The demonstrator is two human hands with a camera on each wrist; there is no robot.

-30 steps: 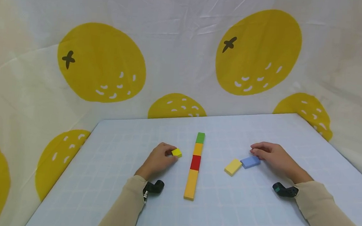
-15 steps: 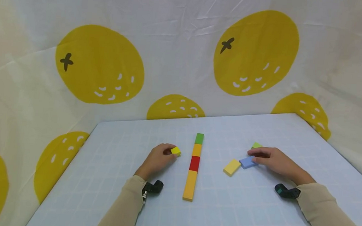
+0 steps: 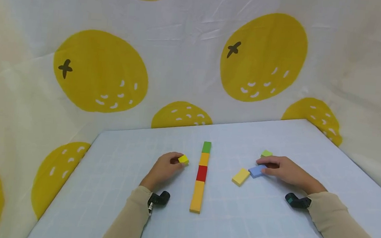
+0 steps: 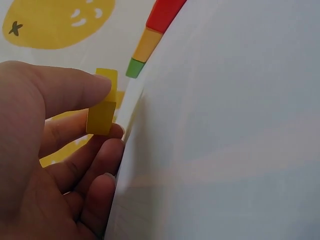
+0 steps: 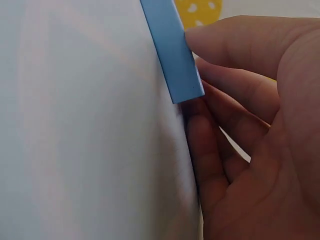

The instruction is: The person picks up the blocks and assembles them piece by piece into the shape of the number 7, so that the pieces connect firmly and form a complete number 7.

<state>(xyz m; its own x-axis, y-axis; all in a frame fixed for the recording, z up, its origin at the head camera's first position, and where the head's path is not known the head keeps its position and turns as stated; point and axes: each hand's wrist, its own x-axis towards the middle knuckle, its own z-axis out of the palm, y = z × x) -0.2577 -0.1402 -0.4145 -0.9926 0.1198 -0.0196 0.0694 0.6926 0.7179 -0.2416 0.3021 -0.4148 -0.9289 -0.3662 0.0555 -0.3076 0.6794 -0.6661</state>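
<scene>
Pinching a yellow block in the left hand, a person had the right hand closed round one end of a blue block.

The left thumb and fingers met on opposite sides of the yellow block, just left of a straight row of blocks on the pale table; the row ran green, orange, red and a longer orange, end to end. The right thumb touched the blue block's edge while the other fingers curled behind it. A pale yellow block lay just beside the blue one, between it and the row, and a light green block sat beyond the right fingertips, partly hidden by them.
</scene>
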